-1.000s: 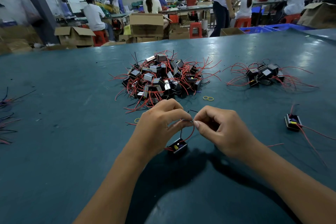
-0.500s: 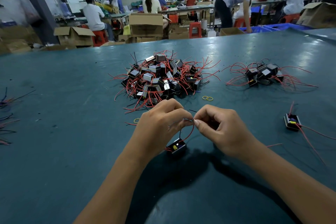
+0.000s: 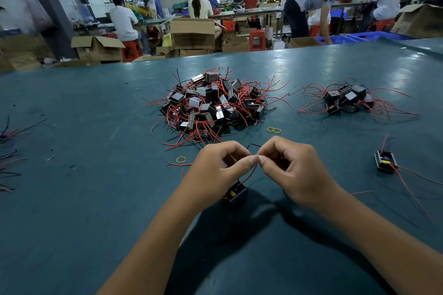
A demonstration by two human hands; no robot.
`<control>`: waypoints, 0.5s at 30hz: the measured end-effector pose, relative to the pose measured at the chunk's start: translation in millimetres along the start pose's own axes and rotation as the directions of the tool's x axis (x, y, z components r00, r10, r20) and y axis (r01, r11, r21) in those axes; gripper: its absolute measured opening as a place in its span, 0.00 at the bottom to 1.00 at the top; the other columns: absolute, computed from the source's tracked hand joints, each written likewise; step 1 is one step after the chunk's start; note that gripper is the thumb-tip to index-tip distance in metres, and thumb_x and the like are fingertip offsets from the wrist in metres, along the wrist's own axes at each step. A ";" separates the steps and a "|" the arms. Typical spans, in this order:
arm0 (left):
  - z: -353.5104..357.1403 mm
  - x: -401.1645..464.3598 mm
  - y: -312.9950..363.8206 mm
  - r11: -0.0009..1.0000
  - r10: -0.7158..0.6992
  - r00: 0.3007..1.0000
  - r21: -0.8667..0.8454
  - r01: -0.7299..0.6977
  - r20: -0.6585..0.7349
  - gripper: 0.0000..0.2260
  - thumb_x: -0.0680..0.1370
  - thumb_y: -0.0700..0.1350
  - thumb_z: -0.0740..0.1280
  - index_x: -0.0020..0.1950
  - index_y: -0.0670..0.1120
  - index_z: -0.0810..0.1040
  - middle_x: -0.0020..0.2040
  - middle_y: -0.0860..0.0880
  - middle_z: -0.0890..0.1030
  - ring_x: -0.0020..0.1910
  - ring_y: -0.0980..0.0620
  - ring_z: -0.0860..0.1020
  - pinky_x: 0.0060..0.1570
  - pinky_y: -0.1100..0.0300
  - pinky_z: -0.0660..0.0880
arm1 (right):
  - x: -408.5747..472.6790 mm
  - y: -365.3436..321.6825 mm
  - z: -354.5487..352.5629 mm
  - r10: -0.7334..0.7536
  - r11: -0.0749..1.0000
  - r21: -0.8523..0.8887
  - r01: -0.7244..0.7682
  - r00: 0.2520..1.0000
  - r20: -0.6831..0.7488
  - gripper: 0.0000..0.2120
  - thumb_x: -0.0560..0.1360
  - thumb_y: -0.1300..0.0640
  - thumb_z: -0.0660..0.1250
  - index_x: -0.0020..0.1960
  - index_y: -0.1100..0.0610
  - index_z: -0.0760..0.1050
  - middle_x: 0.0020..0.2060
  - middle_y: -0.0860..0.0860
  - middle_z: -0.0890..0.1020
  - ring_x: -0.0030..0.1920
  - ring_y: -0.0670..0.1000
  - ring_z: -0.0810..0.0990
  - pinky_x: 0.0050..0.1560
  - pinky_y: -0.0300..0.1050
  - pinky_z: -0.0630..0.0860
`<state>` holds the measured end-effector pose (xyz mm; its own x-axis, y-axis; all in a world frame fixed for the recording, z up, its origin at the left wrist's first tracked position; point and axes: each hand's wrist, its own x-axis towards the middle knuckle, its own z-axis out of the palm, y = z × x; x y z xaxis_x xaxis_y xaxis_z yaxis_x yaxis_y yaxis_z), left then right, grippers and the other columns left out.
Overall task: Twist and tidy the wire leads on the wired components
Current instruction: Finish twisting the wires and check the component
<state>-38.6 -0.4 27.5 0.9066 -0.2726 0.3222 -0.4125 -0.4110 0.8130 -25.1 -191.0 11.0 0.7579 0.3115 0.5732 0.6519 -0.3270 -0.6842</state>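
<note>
My left hand [image 3: 217, 170] and my right hand [image 3: 291, 170] meet above the green table [image 3: 72, 199], thumb tips almost touching, each hand pinching the end of the thin wires [image 3: 250, 173] that rise from the small black part [image 3: 236, 194] just below them. The other fingers of both hands are curled in toward the palms. A red wire loops down from the pinch to the part, which sits on the table under my left wrist and leans a little, its open top showing a yellow bit inside. Whether the wire ends are already wound together I cannot tell, since my fingertips cover them. Beyond my hands lies a big heap of the same black parts [image 3: 211, 105] with red and black wires sticking out on all sides. To the right of it is a smaller bunch [image 3: 345, 100] with long red wires fanned out. One single part [image 3: 385, 162] lies apart near my right hand, its red wires trailing toward the table edge. Two yellow rubber bands [image 3: 274, 130] lie touching each other between the big heap and my right hand, and another rubber band [image 3: 181, 159] lies left of my left hand. Loose wire ends [image 3: 9, 151] lie at the far left of the table.
</note>
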 end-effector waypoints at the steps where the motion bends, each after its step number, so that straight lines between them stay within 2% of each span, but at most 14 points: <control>1: 0.5 0.1 0.8 0.997 -0.045 0.999 -0.067 0.046 0.015 0.08 0.78 0.49 0.71 0.44 0.46 0.83 0.35 0.48 0.80 0.33 0.58 0.73 0.34 0.66 0.69 | -0.1 -0.3 0.4 -0.009 1.000 -0.008 0.009 1.000 0.000 0.05 0.75 0.58 0.68 0.41 0.52 0.76 0.28 0.42 0.73 0.27 0.42 0.69 0.30 0.30 0.64; 4: 2.4 0.8 4.0 0.953 -0.188 0.982 -0.235 0.191 0.037 0.10 0.79 0.48 0.69 0.39 0.47 0.82 0.34 0.49 0.77 0.31 0.54 0.69 0.31 0.64 0.65 | -0.9 -1.8 0.8 -0.050 0.998 -0.045 0.050 0.999 0.006 0.05 0.76 0.60 0.68 0.42 0.53 0.77 0.29 0.41 0.74 0.27 0.42 0.69 0.31 0.28 0.63; 8: 5.5 0.8 7.7 0.857 -0.331 0.939 -0.385 0.342 0.096 0.13 0.80 0.46 0.68 0.35 0.48 0.80 0.31 0.49 0.75 0.26 0.55 0.64 0.28 0.63 0.57 | -1.0 -4.5 0.0 -0.117 0.981 -0.153 0.119 0.993 0.020 0.03 0.75 0.61 0.69 0.43 0.55 0.78 0.30 0.38 0.73 0.31 0.41 0.72 0.33 0.27 0.64; 13: 6.5 0.8 10.6 0.653 -0.466 0.844 -0.539 0.532 0.267 0.16 0.78 0.43 0.65 0.30 0.47 0.77 0.27 0.51 0.71 0.22 0.56 0.61 0.23 0.66 0.55 | -1.9 -6.9 1.8 -0.162 0.960 -0.224 0.169 0.986 0.050 0.03 0.74 0.62 0.69 0.43 0.55 0.78 0.32 0.37 0.73 0.34 0.37 0.72 0.36 0.25 0.64; 14: 5.9 0.9 10.5 0.655 -0.475 0.841 -0.533 0.535 0.260 0.15 0.78 0.44 0.65 0.31 0.47 0.77 0.27 0.51 0.71 0.22 0.56 0.61 0.23 0.65 0.56 | -2.1 -6.9 2.0 -0.166 0.960 -0.221 0.172 0.985 0.048 0.03 0.74 0.62 0.69 0.42 0.55 0.78 0.32 0.36 0.73 0.33 0.37 0.72 0.36 0.25 0.64; 15: 5.2 1.1 10.0 0.698 -0.476 0.854 -0.500 0.512 0.211 0.15 0.78 0.44 0.65 0.31 0.47 0.78 0.27 0.50 0.72 0.23 0.55 0.62 0.24 0.65 0.56 | -2.0 -6.7 2.1 -0.163 0.963 -0.211 0.168 0.986 0.041 0.04 0.74 0.62 0.69 0.42 0.55 0.77 0.32 0.37 0.72 0.33 0.37 0.72 0.36 0.25 0.64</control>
<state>-42.1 -9.3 33.4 0.9516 -0.2207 -0.2138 0.2212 0.0088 0.9752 -31.1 -187.5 13.5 0.6400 0.3968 0.6580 0.7603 -0.4511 -0.4674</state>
